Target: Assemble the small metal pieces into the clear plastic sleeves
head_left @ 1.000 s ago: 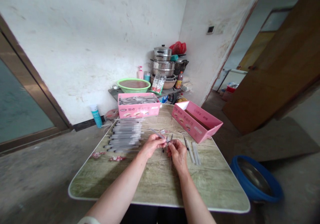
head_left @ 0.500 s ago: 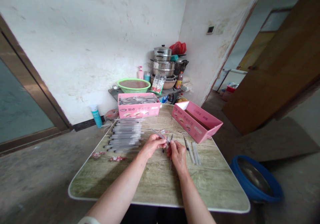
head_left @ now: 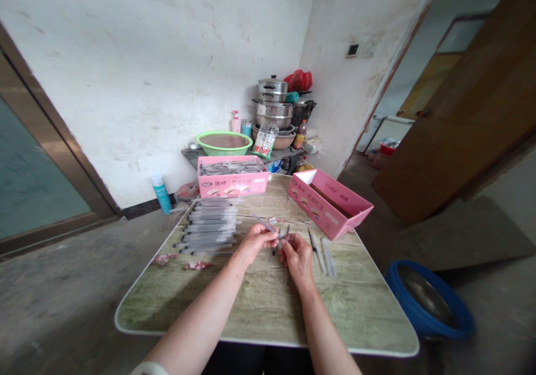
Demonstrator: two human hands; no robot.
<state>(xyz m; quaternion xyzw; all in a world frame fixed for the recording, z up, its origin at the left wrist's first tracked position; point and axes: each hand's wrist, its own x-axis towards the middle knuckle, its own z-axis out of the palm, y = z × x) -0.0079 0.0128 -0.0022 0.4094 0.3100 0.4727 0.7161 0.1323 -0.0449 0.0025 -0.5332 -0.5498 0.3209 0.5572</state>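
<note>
My left hand [head_left: 256,242] pinches a slim grey pen [head_left: 262,221] that slants up and to the left over the table. Its near end meets the fingertips of my right hand [head_left: 297,255], which are closed on that end; any small part between them is too small to make out. Below the fingers a little black piece [head_left: 273,251] lies on the wood-patterned table [head_left: 268,308]. To the left, a row of grey pens with dark ends [head_left: 211,227] lies side by side. Several loose pens and clear tubes [head_left: 329,256] rest right of my right hand.
A pink box full of pens [head_left: 232,185] stands at the table's back. Another pink box [head_left: 330,202] sits at the right edge. Behind are a green basin [head_left: 224,150] and stacked pots [head_left: 273,110]. A blue tub [head_left: 431,302] is on the floor at right.
My right fingertips have shifted slightly left, closer to my left fingers at the pen's end. Everything else looks the same.
</note>
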